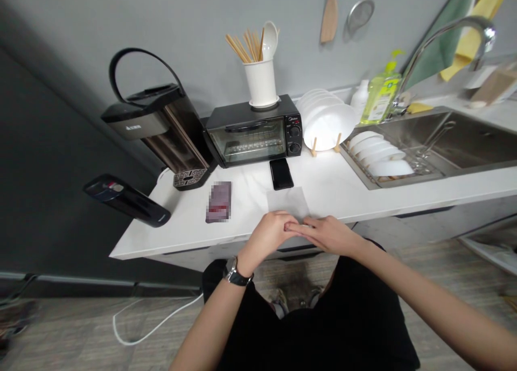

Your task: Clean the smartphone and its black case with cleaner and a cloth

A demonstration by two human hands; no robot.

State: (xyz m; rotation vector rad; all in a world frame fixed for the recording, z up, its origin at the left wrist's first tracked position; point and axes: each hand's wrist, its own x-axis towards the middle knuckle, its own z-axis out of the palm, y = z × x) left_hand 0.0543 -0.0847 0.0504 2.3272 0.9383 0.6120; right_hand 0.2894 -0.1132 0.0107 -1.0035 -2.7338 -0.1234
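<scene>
At the front edge of the bench (246,198), L side first: L hand (274,226), watch (232,272) on its wrist, fingers curled in over the near end of a pale sheet (287,200). R hand (329,235) comes in from the R, fingertips meeting the L's. So fingers pressed together, tip to tip; whether they're pinching the sheet or smth small btwn them, can't tell, the grip's hidden. Sheet lies flat, hands over its near edge. Step in hand, my read: close finger work at that edge. Next move would call for a light touch, as the sheet looks thin, and wrists kept level over the rim.

Now the surface, L to R. Flask (129,200) by the L end, then tall dispenser (177,134) w/ loop handle. Packet (218,201), pixelated, can't read it. Black oven (254,137) at the back, white cup (260,83) on top w/ chopsticks (242,48) & spoon (270,40). Phone (281,174) just in front of oven, beyond the sheet. Plates (329,126) racked upright, then white bottle (359,97), green soap (379,99), sink (480,137) w/ bowls (383,155) at its L, tap (488,34) arching over.

Room: dark panel (44,145) far L, white cord (155,328) looped on the wood-look floor (72,333); grey wall (177,21) behind, spatula (330,13) & strainer (361,14) hung up, green towel (440,53) and yellow one far R.
</scene>
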